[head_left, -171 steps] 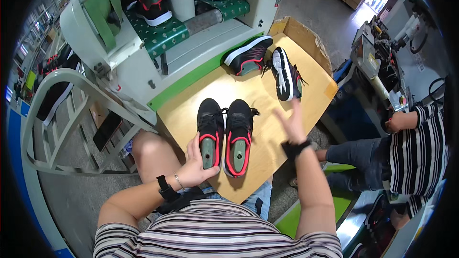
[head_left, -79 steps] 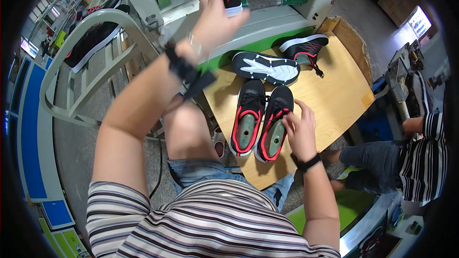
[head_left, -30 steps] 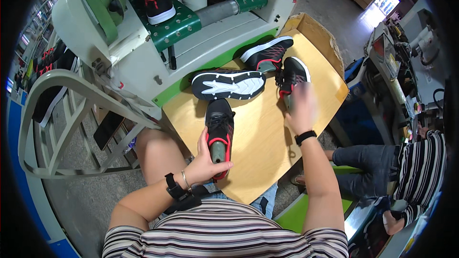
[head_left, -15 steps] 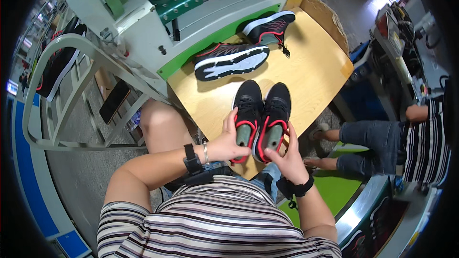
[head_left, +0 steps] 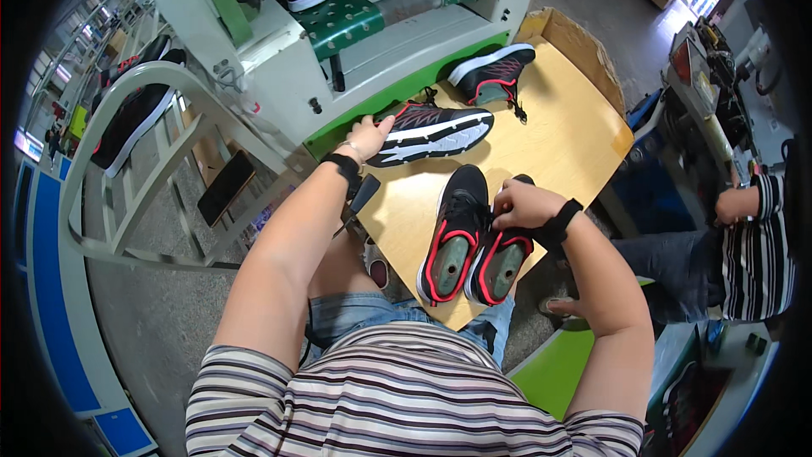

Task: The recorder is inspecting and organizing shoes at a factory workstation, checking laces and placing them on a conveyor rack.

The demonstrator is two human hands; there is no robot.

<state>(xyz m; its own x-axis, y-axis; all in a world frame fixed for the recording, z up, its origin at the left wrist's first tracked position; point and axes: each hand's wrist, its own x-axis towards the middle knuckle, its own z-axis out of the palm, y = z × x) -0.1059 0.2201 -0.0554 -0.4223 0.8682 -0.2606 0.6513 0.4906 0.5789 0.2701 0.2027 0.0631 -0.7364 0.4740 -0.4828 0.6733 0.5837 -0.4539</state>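
Note:
Two black sneakers with red collar trim stand side by side near me on the wooden tabletop, the left sneaker (head_left: pixel 461 211) and the right sneaker (head_left: pixel 499 267), each with a green shoe last inside. My right hand (head_left: pixel 526 206) is closed over the lacing of the right one, covering most of its front. Farther left, my left hand (head_left: pixel 368 137) grips the heel end of a sneaker lying on its side (head_left: pixel 436 131), its white-and-black sole facing me. Behind that, another sneaker (head_left: pixel 495 72) also lies tipped over, laces trailing.
Beyond the wooden tabletop (head_left: pixel 584 131) stands a machine with a green conveyor belt (head_left: pixel 342 21) carrying more sneakers. A cardboard box (head_left: pixel 584 42) borders the far right edge. At left is a grey metal rack (head_left: pixel 127 228); at right, a person in a striped shirt (head_left: pixel 757 254).
My left hand has left the near pair and moved up-left to the tipped sneaker's heel. My right hand has shifted from the right sneaker's heel to its lacing.

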